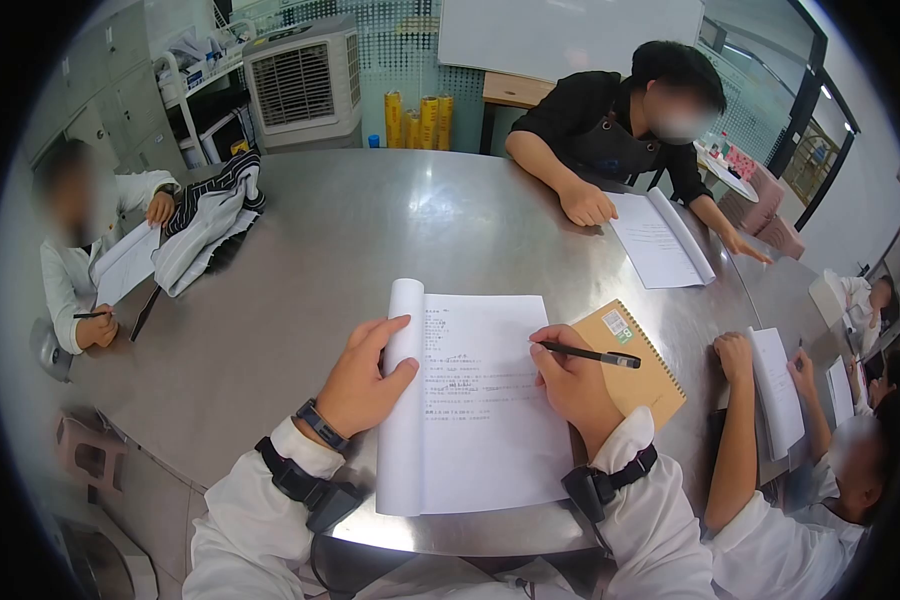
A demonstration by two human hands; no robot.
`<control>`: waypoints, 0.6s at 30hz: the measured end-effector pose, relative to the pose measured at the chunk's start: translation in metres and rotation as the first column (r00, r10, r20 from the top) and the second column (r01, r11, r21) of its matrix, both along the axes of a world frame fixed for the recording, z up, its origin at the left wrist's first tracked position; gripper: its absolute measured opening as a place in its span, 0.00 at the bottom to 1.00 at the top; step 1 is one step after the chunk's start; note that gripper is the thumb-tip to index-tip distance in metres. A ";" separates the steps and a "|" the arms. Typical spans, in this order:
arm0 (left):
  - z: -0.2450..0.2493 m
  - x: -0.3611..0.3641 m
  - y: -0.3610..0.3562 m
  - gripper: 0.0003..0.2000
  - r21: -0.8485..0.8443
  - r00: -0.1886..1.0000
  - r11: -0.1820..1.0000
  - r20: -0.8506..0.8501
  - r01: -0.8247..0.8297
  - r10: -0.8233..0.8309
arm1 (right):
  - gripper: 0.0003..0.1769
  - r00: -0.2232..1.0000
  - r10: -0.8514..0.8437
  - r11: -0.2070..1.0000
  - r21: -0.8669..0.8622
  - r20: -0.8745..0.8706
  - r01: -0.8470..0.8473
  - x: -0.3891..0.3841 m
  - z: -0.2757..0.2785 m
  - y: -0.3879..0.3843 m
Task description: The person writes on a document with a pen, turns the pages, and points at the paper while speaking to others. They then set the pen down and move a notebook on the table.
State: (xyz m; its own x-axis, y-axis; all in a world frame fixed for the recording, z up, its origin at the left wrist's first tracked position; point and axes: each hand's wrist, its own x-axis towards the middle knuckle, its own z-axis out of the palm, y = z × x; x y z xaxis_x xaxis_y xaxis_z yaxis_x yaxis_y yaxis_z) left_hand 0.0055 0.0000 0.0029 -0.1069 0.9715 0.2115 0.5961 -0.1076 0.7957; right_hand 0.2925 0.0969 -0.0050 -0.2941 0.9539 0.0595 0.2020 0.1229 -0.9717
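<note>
A printed document [485, 430] lies in front of me on the metal table, its left side rolled back into a thick curl of pages [401, 470]. My left hand [365, 378] is closed on that curl, thumb and fingers pressing it. In my right hand [578, 388] a black pen [600, 355] is gripped, its tip near the sheet's right edge. Handwritten marks show among the printed lines. Just beyond my right hand a brown spiral notebook [640, 365] lies partly under my wrist.
Across the metal table [300, 240], a person in black [610, 110] leans over papers [660, 240]. At the left a person in white holds a pen beside folded clothes [210, 215]. More people with papers [775, 390] sit at the right. An air cooler [305, 85] stands behind.
</note>
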 end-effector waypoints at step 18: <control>0.002 0.000 -0.001 0.28 -0.015 1.000 1.000 0.011 0.001 -0.001 | 0.09 1.000 -0.006 1.000 -0.024 -0.005 0.006 -0.001 0.002 -0.001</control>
State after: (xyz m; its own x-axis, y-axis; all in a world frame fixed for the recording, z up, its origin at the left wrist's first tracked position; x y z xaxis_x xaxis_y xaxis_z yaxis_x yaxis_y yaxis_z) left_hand 0.0058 -0.0006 0.0046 -0.1080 0.9747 0.1959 0.5871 -0.0965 0.8038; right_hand 0.2919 0.0957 -0.0029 -0.2878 0.9569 0.0383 0.1977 0.0986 -0.9753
